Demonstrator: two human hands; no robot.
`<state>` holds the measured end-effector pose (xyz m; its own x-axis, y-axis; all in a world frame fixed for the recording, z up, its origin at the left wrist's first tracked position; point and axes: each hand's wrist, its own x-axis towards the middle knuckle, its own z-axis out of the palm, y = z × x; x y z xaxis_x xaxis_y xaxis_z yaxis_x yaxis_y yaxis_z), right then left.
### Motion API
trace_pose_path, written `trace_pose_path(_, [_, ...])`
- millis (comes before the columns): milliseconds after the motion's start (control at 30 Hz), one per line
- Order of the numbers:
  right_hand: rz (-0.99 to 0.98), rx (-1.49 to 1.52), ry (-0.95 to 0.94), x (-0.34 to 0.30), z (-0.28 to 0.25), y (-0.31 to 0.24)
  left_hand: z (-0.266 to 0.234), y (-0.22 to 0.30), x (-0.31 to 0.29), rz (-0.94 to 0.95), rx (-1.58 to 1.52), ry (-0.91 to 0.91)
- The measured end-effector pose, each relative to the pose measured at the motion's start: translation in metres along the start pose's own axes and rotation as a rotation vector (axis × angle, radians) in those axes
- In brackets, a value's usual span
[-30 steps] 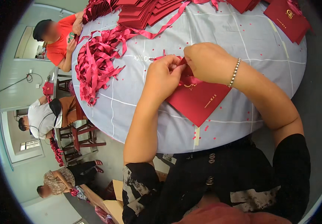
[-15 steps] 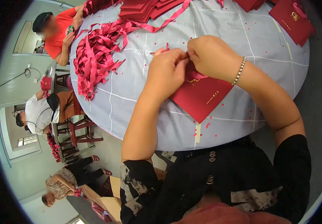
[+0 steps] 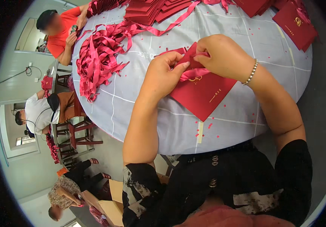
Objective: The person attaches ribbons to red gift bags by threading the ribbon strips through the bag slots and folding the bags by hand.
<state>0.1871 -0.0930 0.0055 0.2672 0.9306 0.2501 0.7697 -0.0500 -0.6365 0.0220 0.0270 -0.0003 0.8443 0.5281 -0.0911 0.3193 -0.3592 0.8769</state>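
Observation:
A flat red paper gift bag (image 3: pixel 204 99) with a gold emblem lies on the cloth between my hands, one corner pointing toward me. Closed on its upper left part is my left hand (image 3: pixel 163 73), thumb on top of the red card. My right hand (image 3: pixel 223 56) is pinched at the bag's far edge; a bit of red shows at its fingertips, and I cannot make out whether that is ribbon or card. Across the bag, below the fingers, runs a pink-red satin ribbon (image 3: pixel 193 74). A further red piece (image 3: pixel 180 50) shows just beyond my left fingers.
A tangled heap of ribbons (image 3: pixel 100 56) lies to the left on the round table's grey cloth (image 3: pixel 140 125). Stacks of red bags (image 3: pixel 142 11) stand at the far edge, with more bags (image 3: pixel 297 24) at far right. A person in orange (image 3: pixel 62 32) works across the table.
My hands have drawn slightly apart, the right one shifting right. More of the bag's upper part and the ribbon now show between them. The person at lower left has moved.

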Motion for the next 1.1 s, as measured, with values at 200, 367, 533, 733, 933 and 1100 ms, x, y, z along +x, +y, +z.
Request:
trace_pose_path(200, [-0.065,-0.023,0.046,0.002,0.012,0.004,0.001,0.001,0.000,0.102,0.115,-0.041])
trace_pose_path(367, [-0.079,0.078,-0.035,0.006,-0.001,0.007,0.006,0.000,0.000,0.041,-0.003,0.017])
trace_pose_path(533, [-0.106,-0.002,-0.067,0.005,-0.003,0.002,0.009,0.008,-0.002,0.310,0.375,0.111])
trace_pose_path(733, [-0.034,0.292,-0.142,0.006,-0.037,-0.004,0.011,0.027,-0.015,0.595,0.658,0.277])
trace_pose_path(933, [-0.103,0.201,-0.166,0.006,-0.050,-0.007,0.015,0.037,-0.024,0.771,0.837,0.303])
trace_pose_path(1100, [-0.104,0.030,-0.445,0.013,-0.050,0.005,0.022,0.041,-0.025,0.810,0.843,0.234])
